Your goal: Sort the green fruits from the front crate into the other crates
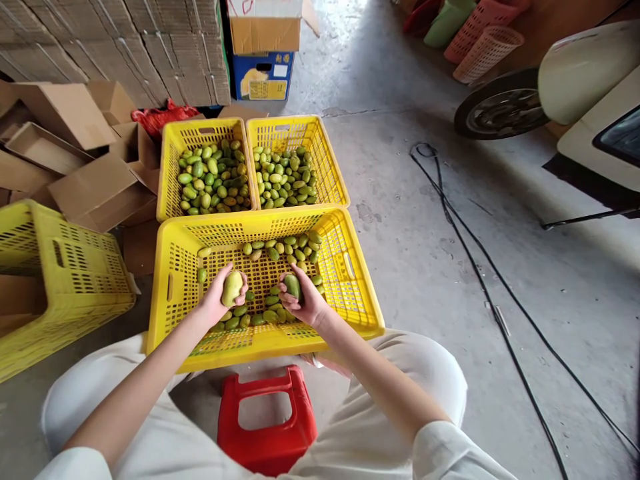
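Over near crate: left hand grasping pale fruit at 9 o'clock, right hand dark fruit at 3; squeeze lightly, could bruise.

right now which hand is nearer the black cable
Right. The right hand, holding a dark green fruit over the nearest yellow crate, is left of the black cable; the left hand, holding a paler fruit over that crate, is farther left.
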Motion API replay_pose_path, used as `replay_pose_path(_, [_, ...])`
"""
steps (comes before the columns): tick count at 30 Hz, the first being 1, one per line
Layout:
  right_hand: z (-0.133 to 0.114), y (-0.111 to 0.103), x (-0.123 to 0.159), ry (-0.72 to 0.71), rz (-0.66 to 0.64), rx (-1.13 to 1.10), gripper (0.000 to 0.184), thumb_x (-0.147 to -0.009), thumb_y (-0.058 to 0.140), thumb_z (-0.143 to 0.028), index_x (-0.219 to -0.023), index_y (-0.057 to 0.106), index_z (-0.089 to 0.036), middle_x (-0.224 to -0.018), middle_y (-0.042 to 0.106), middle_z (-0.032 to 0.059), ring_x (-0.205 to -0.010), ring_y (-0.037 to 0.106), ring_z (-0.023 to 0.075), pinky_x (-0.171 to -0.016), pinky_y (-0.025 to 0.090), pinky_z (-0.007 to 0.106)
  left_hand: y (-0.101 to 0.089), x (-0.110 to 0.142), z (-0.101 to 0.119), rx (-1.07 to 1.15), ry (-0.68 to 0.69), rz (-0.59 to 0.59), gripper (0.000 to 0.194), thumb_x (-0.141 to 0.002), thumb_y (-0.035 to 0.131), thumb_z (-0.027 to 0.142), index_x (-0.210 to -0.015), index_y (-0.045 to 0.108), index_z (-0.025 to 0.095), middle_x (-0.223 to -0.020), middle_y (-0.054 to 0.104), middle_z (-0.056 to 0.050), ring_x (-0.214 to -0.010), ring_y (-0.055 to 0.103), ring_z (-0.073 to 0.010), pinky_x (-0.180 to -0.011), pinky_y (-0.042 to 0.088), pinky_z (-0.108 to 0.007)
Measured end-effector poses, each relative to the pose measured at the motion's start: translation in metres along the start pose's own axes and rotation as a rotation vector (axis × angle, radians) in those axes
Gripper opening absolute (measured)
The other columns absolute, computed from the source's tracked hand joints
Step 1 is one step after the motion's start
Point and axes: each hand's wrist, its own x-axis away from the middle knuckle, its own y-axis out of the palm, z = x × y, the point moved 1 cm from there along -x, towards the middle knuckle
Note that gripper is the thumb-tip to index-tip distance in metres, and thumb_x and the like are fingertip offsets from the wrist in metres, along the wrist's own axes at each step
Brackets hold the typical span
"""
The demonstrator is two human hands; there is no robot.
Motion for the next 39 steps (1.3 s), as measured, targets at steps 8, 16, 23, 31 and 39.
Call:
replay_pose_path(8, [-0.020, -0.013, -0.004, -0.293, 0.297, -0.289, 0.013, -0.079, 0.054, -0.026, -0.091, 0.056, -0.021, -0.084, 0.067, 0.0065, -0.073, 0.064, 0.0189, -0.053, 0.057, 0.029, -0.002, 0.005, 0.031, 0.215, 0.176, 0.140, 0.010, -0.081, 0.064, 0.015, -0.085, 0.055, 0.016, -0.081, 0.065, -0.003, -0.063, 0.062, -0.0112, -0.057, 0.052, -0.023])
replay_pose_path(16, [0.028, -0.001, -0.006, 0.012, 0.087, -0.069, 0.019, -0.075, 0.071, -0.020, -0.080, 0.053, -0.018, -0.067, 0.059, -0.0022, -0.045, 0.043, 0.0036, -0.032, 0.022, 0.010, -0.004, -0.004, 0.000, 0.048, -0.085, 0.149, 0.020, -0.084, 0.065, 0.022, -0.074, 0.048, 0.017, -0.053, 0.046, 0.006, -0.039, 0.042, -0.0041, -0.037, 0.032, -0.014])
replay_pose_path(23, [0.046, -0.008, -0.006, 0.159, 0.221, -0.096, 0.024, -0.092, 0.049, -0.035, -0.078, 0.055, -0.016, -0.058, 0.054, -0.0004, -0.041, 0.038, 0.0062, -0.033, 0.021, 0.013, 0.002, -0.007, -0.026, 0.060, -0.235, 0.140, 0.038, -0.092, 0.052, 0.048, -0.070, 0.053, 0.016, -0.048, 0.047, 0.003, -0.036, 0.042, -0.0074, -0.035, 0.033, -0.018])
replay_pose_path(31, [0.015, 0.004, -0.006, -0.137, 0.237, -0.259, 0.006, -0.082, 0.058, -0.015, -0.085, 0.059, -0.019, -0.082, 0.068, 0.0037, -0.072, 0.064, 0.0167, -0.058, 0.054, 0.027, 0.001, -0.003, 0.005, 0.090, 0.096, 0.095, 0.012, -0.082, 0.063, 0.010, -0.093, 0.062, 0.013, -0.089, 0.069, -0.008, -0.077, 0.067, -0.0161, -0.072, 0.056, -0.030])
replay_pose_path(39, [0.027, -0.002, -0.004, 0.017, 0.145, -0.097, 0.018, -0.079, 0.071, -0.020, -0.076, 0.054, -0.017, -0.063, 0.057, -0.0035, -0.044, 0.041, 0.0040, -0.033, 0.021, 0.012, 0.002, -0.006, -0.019, 0.101, -0.076, 0.079, 0.009, -0.083, 0.065, 0.016, -0.085, 0.056, 0.014, -0.063, 0.054, 0.004, -0.043, 0.046, -0.0039, -0.041, 0.036, -0.015])
